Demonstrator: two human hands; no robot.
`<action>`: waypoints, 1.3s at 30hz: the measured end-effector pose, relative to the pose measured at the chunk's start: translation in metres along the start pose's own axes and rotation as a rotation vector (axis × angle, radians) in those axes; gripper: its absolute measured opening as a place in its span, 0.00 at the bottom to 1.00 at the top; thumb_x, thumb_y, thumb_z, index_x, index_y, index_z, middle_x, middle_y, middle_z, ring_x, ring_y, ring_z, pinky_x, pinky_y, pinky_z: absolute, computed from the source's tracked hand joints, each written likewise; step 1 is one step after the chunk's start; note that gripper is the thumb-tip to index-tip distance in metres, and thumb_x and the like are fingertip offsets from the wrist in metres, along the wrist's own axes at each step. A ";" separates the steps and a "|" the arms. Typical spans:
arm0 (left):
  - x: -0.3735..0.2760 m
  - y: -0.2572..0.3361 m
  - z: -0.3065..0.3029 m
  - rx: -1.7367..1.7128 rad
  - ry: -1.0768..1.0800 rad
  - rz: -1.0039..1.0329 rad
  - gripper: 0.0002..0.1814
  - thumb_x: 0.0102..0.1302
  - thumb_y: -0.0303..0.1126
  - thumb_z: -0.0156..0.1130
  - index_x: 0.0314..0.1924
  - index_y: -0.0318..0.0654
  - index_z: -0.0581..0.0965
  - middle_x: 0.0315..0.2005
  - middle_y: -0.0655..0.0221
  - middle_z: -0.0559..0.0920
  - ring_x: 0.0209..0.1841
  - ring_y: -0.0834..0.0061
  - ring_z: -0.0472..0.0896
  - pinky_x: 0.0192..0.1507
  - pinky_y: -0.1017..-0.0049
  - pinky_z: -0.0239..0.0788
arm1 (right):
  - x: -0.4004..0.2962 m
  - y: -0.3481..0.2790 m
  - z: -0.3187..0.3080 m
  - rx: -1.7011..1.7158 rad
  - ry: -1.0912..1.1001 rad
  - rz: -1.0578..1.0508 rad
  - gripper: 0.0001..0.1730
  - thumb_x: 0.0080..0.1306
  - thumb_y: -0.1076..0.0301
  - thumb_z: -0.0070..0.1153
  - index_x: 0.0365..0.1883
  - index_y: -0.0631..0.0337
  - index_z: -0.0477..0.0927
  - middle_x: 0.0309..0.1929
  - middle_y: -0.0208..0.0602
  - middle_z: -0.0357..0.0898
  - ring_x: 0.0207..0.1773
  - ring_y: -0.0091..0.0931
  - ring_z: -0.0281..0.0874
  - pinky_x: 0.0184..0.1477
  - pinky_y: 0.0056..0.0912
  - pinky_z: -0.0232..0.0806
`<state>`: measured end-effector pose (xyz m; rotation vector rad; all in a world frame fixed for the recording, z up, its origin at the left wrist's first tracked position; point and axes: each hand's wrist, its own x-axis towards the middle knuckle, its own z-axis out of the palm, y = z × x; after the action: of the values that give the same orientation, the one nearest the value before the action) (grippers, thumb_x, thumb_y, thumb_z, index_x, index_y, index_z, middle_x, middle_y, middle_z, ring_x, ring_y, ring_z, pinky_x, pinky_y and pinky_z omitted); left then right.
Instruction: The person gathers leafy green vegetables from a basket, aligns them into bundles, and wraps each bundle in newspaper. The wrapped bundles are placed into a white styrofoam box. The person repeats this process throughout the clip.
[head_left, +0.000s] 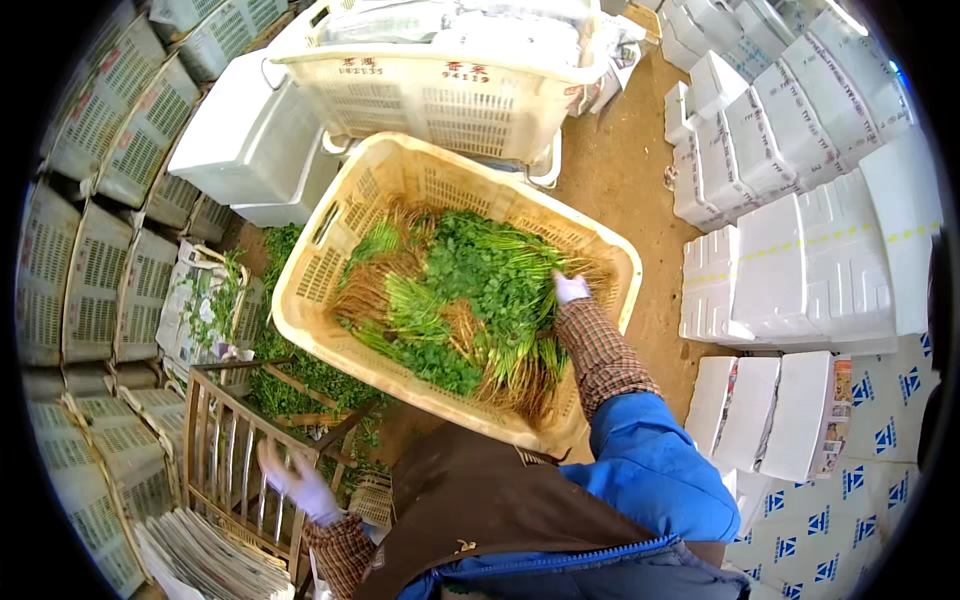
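Note:
My right hand (571, 289), in a pale lilac glove, reaches into a large yellowed plastic crate (630, 274). It touches the stems of leafy green herbs (480, 262) that look like coriander, near their root ends. Whether its fingers close around a bunch cannot be made out. Bunches lie in several directions in the crate, with brown stringy roots (379, 289) showing at the left and front. Outside the crate, my left hand (300, 484) hangs at the lower left with spread fingers and nothing in it, above a slatted chair or rack (247, 450).
A pale crate (405, 97) holding wrapped bundles stands beyond, beside white foam boxes (247, 135). Loose greens (300, 394) lie on the floor at left. Stacked newspapers (214, 559) sit lower left. Crates (97, 270) wall the left; foam boxes (810, 262) line the right.

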<state>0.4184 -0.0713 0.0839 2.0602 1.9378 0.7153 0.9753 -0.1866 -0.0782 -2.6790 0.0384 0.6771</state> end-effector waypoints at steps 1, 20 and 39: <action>0.009 0.027 0.015 -0.070 -0.072 0.080 0.24 0.71 0.37 0.54 0.64 0.37 0.68 0.66 0.56 0.64 0.69 0.58 0.61 0.70 0.53 0.55 | 0.005 -0.007 -0.006 -0.096 -0.112 -0.015 0.40 0.66 0.46 0.52 0.64 0.72 0.65 0.62 0.60 0.71 0.65 0.46 0.70 0.66 0.47 0.63; 0.036 0.356 0.424 0.197 -0.845 1.161 0.22 0.60 0.43 0.63 0.54 0.50 0.78 0.47 0.64 0.78 0.56 0.63 0.73 0.67 0.54 0.53 | -0.162 0.023 -0.054 0.634 -0.306 -0.364 0.10 0.62 0.65 0.59 0.33 0.63 0.77 0.26 0.34 0.75 0.29 0.21 0.73 0.32 0.25 0.66; -0.030 0.408 0.413 0.232 -1.076 1.382 0.65 0.48 0.70 0.64 0.73 0.34 0.49 0.68 0.47 0.57 0.72 0.51 0.52 0.72 0.55 0.36 | -0.042 0.079 0.054 1.343 0.006 0.260 0.20 0.69 0.68 0.47 0.57 0.66 0.68 0.37 0.37 0.76 0.33 0.24 0.73 0.33 0.26 0.67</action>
<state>0.9755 -0.0754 -0.0802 2.7673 -0.0952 -0.4992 0.9043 -0.2430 -0.1304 -1.3778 0.6104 0.4401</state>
